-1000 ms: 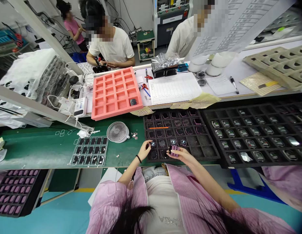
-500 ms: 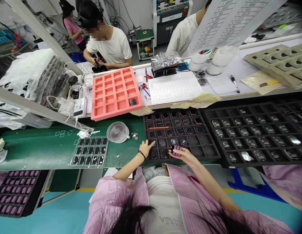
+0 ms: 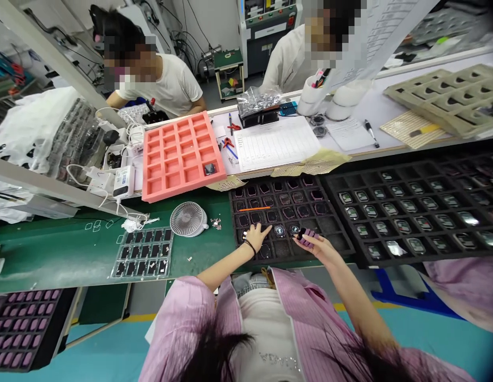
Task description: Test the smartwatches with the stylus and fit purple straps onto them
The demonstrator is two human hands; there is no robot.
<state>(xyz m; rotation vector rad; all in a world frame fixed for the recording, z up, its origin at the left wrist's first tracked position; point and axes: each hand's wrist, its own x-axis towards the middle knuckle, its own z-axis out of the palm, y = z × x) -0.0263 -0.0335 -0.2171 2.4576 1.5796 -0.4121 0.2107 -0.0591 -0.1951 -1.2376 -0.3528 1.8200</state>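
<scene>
My left hand [image 3: 256, 236] rests over a black compartment tray [image 3: 284, 249], its fingers apart and the index finger reaching to the right. That fingertip is close to a watch-shaped part [image 3: 279, 231] with a pale face; whether it touches cannot be made out. My right hand [image 3: 320, 248] grips a small stack of purple and black pieces [image 3: 309, 238] above the tray's front. Another watch-shaped part [image 3: 294, 230] lies just left of this stack. An orange stick [image 3: 254, 208] lies across the tray's cells.
A second black tray [image 3: 360, 245] holding watch-shaped parts adjoins on the right. Left of my hands stand a small fan [image 3: 188, 219] and a clear tray [image 3: 170, 254] of black pieces. Behind are a pink foam tray [image 3: 175, 150] and papers [image 3: 276, 143]. Two co-workers sit opposite.
My left hand has moved right across the tray, from one cell toward another. My right hand has shifted right with the purple stack. The whole view has shifted slightly.
</scene>
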